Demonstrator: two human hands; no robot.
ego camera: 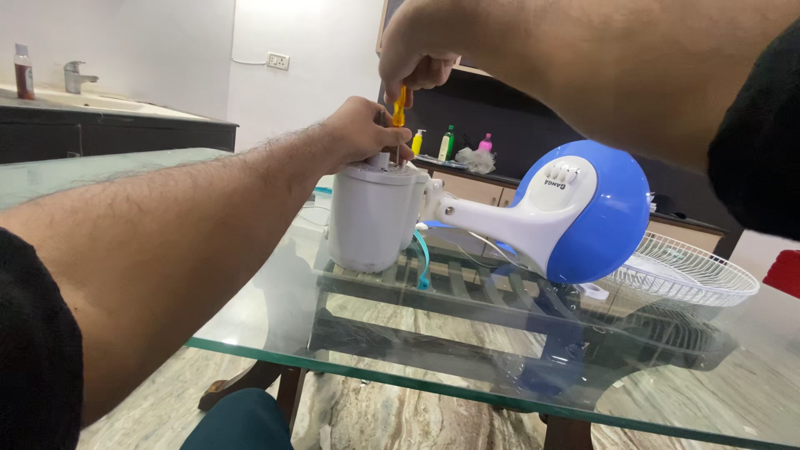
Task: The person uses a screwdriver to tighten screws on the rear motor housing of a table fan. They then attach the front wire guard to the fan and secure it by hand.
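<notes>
While gripping a yellow-handled screwdriver [399, 107] from above, right hand [414, 57] curled tight round the handle, tool held upright over the top of a white fan motor housing [371, 215]. Left hand [360, 133] resting on the top of that housing, fingers bent and pressed around the spot where the tool comes down; whether they pinch anything small, impossible to tell. Housing standing on end toward the far left part of a glass tabletop [500, 392], joined by a white neck to a blue and white round fan base [587, 212] lying tilted near the middle. Just beyond the base, toward the right edge, a white wire fan guard [696, 271] lying flat. Beside the housing, a teal strip [422, 258], partly hidden. Behind the table, a dark counter with a yellow bottle [417, 142], a green bottle [448, 143] and a small pink bottle [485, 142]. At far left, another counter with a tap [77, 77] and a brown bottle [24, 73]. Screwdriver tip hidden behind the left hand's fingers; both forearms cut off by the frame; wooden slats blurred through the glass.
</notes>
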